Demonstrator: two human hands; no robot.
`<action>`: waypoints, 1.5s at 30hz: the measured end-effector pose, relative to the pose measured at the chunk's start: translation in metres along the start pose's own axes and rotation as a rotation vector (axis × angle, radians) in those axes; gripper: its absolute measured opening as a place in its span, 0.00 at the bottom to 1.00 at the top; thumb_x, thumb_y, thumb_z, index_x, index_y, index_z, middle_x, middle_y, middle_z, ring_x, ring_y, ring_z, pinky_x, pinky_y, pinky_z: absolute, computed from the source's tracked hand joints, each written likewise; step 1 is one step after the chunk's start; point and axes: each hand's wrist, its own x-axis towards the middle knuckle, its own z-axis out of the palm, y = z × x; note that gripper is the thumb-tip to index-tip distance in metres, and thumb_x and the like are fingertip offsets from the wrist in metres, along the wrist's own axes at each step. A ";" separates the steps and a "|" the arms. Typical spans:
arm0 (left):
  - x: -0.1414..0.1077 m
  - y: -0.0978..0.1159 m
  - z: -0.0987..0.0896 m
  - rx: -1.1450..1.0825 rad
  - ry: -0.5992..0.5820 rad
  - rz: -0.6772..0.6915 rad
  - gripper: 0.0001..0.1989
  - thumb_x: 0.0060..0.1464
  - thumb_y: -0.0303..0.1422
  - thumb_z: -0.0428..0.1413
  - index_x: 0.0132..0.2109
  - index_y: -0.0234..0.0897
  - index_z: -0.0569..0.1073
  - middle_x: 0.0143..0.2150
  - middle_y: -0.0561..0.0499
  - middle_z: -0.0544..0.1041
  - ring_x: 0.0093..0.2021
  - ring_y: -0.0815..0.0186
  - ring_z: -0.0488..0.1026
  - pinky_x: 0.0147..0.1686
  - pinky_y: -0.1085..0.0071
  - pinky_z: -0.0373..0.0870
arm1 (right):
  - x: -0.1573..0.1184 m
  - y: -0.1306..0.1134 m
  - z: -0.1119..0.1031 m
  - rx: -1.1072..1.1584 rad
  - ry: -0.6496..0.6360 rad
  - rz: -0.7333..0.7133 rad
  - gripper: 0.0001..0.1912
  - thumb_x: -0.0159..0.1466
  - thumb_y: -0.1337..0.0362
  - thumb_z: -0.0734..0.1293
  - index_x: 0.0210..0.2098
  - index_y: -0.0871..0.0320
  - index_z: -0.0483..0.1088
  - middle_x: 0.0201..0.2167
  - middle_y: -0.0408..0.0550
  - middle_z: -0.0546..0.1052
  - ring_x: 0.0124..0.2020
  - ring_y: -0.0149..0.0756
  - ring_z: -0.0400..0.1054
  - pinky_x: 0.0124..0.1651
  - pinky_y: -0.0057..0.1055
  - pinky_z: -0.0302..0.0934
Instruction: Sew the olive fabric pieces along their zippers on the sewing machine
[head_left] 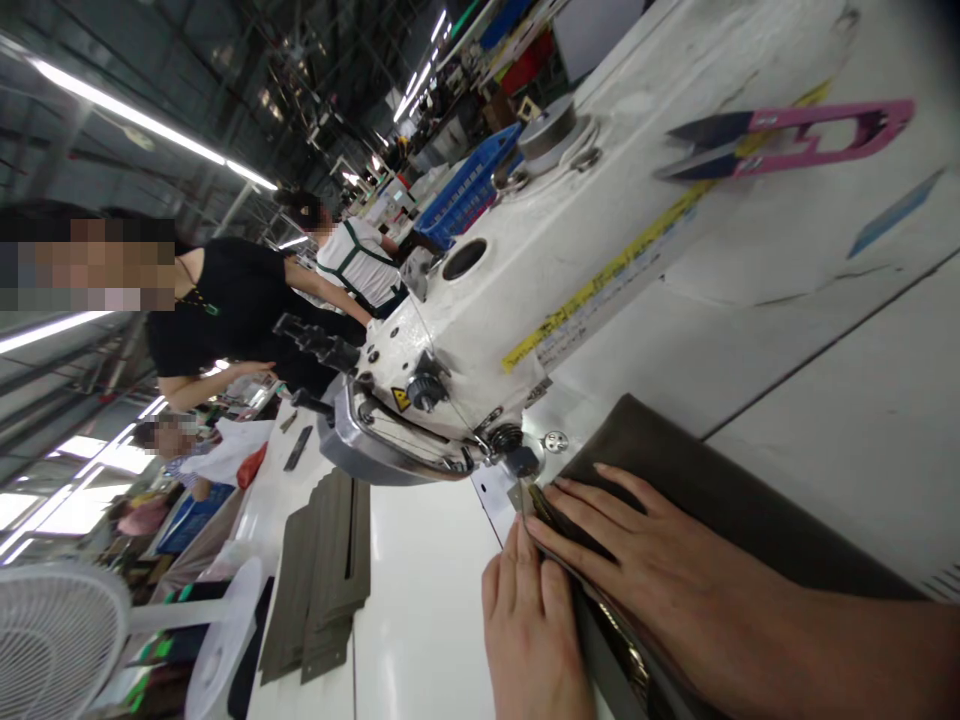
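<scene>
A dark olive-brown piece of material lies under the needle area of a white sewing machine. My right hand rests on it with the fingers spread, pressing it down beside a shiny gold-coloured zipper-like strip. Close to the needle, my left hand has its fingers together at the left edge of the material, the fingertips touching it. Whether anything is pinched under those fingertips is hidden. The two hands almost touch near the presser foot.
Flat grey-brown pieces are stacked on the white table at the left. Pink-handled snips and a yellow measuring tape lie on the machine. A white fan stands lower left. A person in black stands beyond the machine.
</scene>
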 end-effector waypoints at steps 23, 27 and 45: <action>-0.003 0.020 0.001 -0.224 0.076 -0.216 0.15 0.64 0.23 0.47 0.55 0.30 0.70 0.57 0.38 0.72 0.57 0.56 0.70 0.51 0.60 0.72 | -0.022 0.026 0.005 -0.288 -0.036 -0.361 0.29 0.66 0.67 0.54 0.66 0.62 0.53 0.62 0.55 0.65 0.63 0.39 0.56 0.61 0.44 0.55; -0.008 0.021 0.014 -0.160 0.082 -0.185 0.16 0.64 0.22 0.45 0.54 0.27 0.70 0.57 0.36 0.72 0.56 0.55 0.71 0.51 0.60 0.72 | -0.024 0.028 0.005 -0.278 -0.059 -0.355 0.30 0.66 0.67 0.54 0.67 0.61 0.52 0.61 0.54 0.66 0.63 0.38 0.57 0.62 0.43 0.55; 0.038 0.002 0.019 -0.281 -0.047 -0.214 0.14 0.59 0.18 0.48 0.52 0.21 0.68 0.53 0.32 0.71 0.52 0.53 0.71 0.53 0.59 0.71 | 0.011 0.059 0.004 -0.218 -0.118 -0.351 0.29 0.66 0.69 0.53 0.67 0.66 0.50 0.56 0.59 0.70 0.57 0.42 0.65 0.60 0.44 0.57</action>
